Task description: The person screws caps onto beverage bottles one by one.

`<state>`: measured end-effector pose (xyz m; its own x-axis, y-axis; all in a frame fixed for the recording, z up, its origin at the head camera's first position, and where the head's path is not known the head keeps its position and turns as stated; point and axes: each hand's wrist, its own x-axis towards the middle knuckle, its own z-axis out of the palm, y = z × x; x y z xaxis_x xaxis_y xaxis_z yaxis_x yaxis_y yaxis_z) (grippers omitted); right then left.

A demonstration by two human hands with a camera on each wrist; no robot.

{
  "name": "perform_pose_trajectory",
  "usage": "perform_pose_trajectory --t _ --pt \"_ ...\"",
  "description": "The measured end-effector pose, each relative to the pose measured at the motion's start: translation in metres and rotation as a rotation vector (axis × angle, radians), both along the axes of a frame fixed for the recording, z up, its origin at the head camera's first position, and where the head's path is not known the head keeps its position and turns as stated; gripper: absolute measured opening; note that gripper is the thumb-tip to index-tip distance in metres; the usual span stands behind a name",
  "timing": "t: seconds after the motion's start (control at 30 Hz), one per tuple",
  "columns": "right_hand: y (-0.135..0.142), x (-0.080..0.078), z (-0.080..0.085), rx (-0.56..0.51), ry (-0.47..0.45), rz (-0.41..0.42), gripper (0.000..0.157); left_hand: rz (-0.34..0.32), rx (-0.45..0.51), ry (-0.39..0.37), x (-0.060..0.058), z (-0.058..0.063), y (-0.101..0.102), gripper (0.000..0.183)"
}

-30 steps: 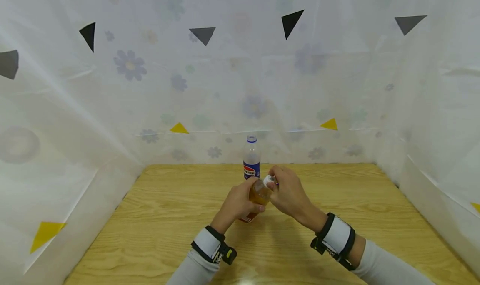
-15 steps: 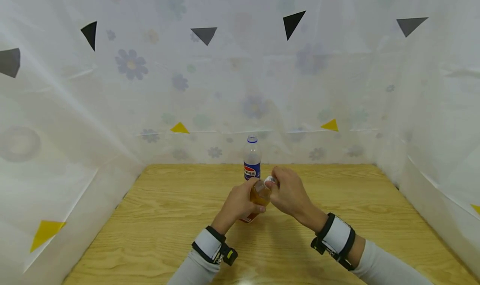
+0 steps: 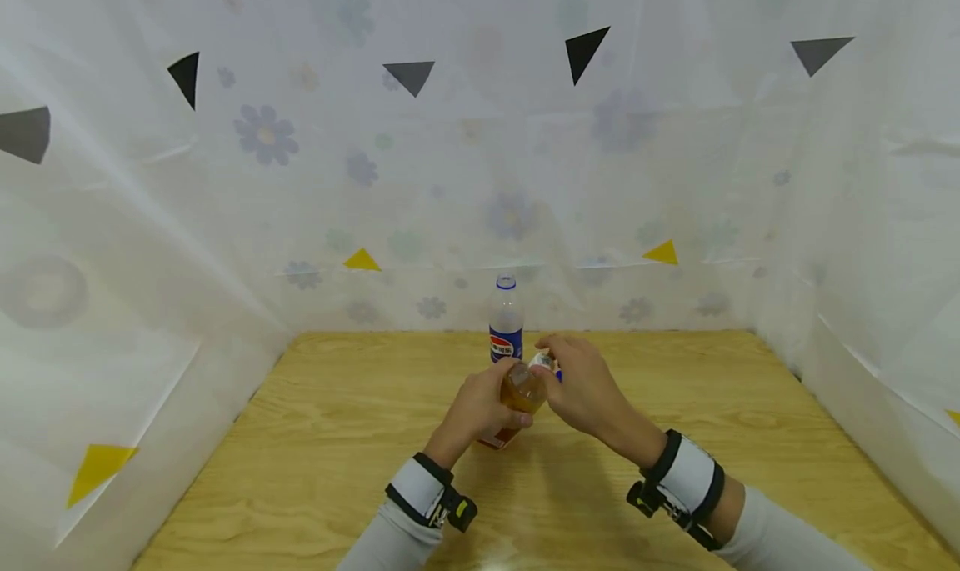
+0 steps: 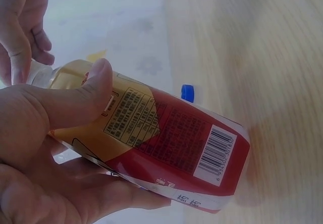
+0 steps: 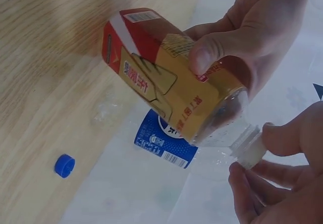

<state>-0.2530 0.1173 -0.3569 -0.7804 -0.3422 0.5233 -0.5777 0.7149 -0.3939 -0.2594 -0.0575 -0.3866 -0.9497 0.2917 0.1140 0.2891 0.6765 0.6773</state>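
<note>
My left hand point(image 3: 476, 400) grips a drink bottle point(image 4: 151, 133) with a gold and red label, its fingers and thumb wrapped round the body. The bottle leans with its neck toward my right hand point(image 3: 585, 388). Between thumb and fingertips, that hand pinches the white cap point(image 5: 254, 152) at the bottle's mouth. Just behind stands an upright clear Pepsi bottle point(image 3: 506, 338) with a blue label. It has no cap on its mouth, and its lower part is hidden by the left hand and the held bottle.
A loose blue cap point(image 5: 64, 166) lies on the wooden table point(image 3: 315, 438) near the Pepsi bottle. White flower-printed sheeting point(image 3: 450, 179) closes off the back and both sides, with black, grey and yellow triangles on it.
The right hand's fingers have turned and shifted about the white cap, and its wrist has moved slightly right. The left hand and its bottle keep nearly the same place.
</note>
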Motion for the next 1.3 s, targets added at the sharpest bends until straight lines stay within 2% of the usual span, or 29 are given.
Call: perform_pose_trajectory --t 0.07,0.2,0.4,0.67,0.9,1.3 --pt "0.0000 0.0013 0.0014 -0.008 -0.015 0.018 0.027 -0.011 -0.011 0.014 -0.0003 -0.0003 0.0000 0.070" --pt "-0.0001 0.0030 0.0036 -0.015 -0.039 0.046 0.023 -0.023 -0.011 0.027 -0.0005 -0.0009 -0.0010 0.070" --pt "-0.0003 0.0032 0.0022 0.015 -0.058 0.045 0.028 -0.017 -0.002 0.015 -0.0014 -0.0014 -0.0035 0.069" --pt "-0.0011 0.0016 -0.0008 -0.015 -0.009 0.035 0.029 -0.006 -0.011 0.009 -0.0027 -0.0008 -0.0030 0.069" --pt "-0.0004 0.0037 -0.0017 -0.033 -0.003 0.032 0.031 -0.016 -0.014 0.029 -0.0019 -0.0008 -0.0031 0.072" --pt "-0.0015 0.0032 -0.0031 -0.024 0.029 0.022 0.026 -0.005 -0.002 0.021 0.0010 0.0002 -0.0028 0.070"
